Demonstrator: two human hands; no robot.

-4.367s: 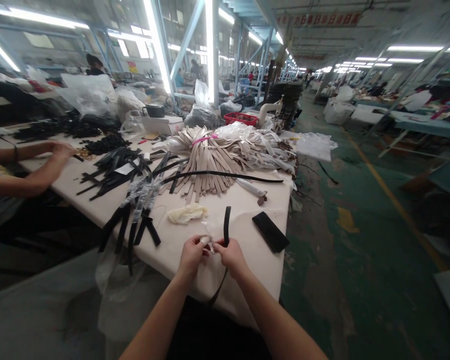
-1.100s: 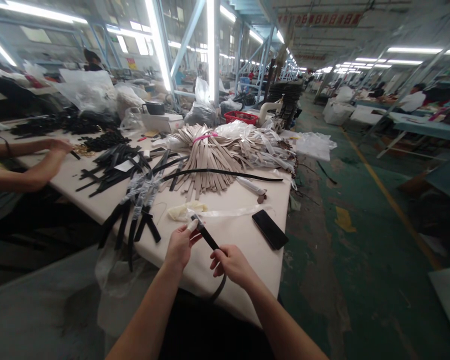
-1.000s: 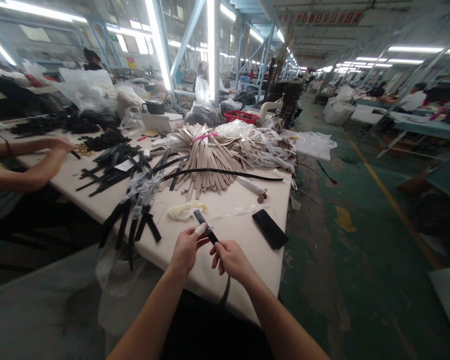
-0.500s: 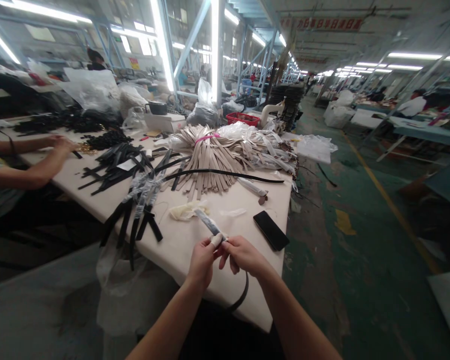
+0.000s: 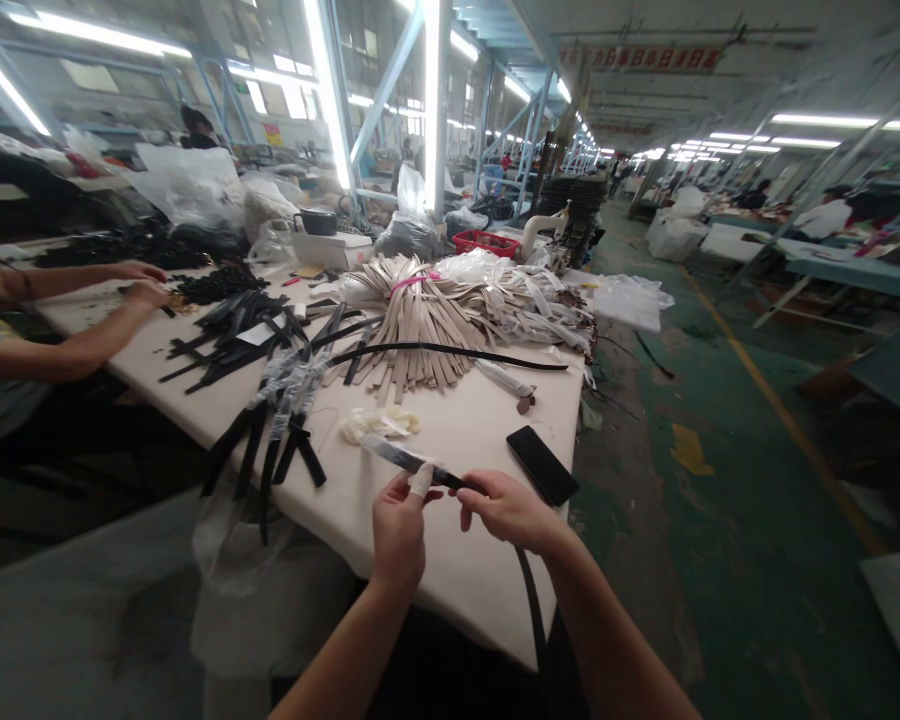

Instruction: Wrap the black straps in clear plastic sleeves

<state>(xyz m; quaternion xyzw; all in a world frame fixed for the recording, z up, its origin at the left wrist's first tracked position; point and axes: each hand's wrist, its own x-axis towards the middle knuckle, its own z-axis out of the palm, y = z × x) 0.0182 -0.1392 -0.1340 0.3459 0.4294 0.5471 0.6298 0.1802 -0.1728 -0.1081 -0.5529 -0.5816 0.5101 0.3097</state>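
In the head view, I've got a narrow, flat black strap (image 5: 450, 479) held over the near corner of a big off-white surface (image 5: 487, 590). My left hand (image 5: 399, 520) has its grip clamped on it, with a white cover (image 5: 421, 479) on the thumb, right by the clear shiny film (image 5: 391, 453) around the far end. My right hand (image 5: 504, 508) is pinching the strap a bit further along, so that grip's together on it too, and the loose tail curves down past the surface edge. Crumpled pale yellow glove-like thing (image 5: 381, 424) is just beyond the wrapped end, and a black rectangular phone (image 5: 542, 466) sits near my right hand. Further back there's a fanned heap of flat beige strips (image 5: 420, 345) with a bright pink tie (image 5: 412, 283) around it. Over on the left, a co-worker's hands (image 5: 147, 291) are above the same surface.
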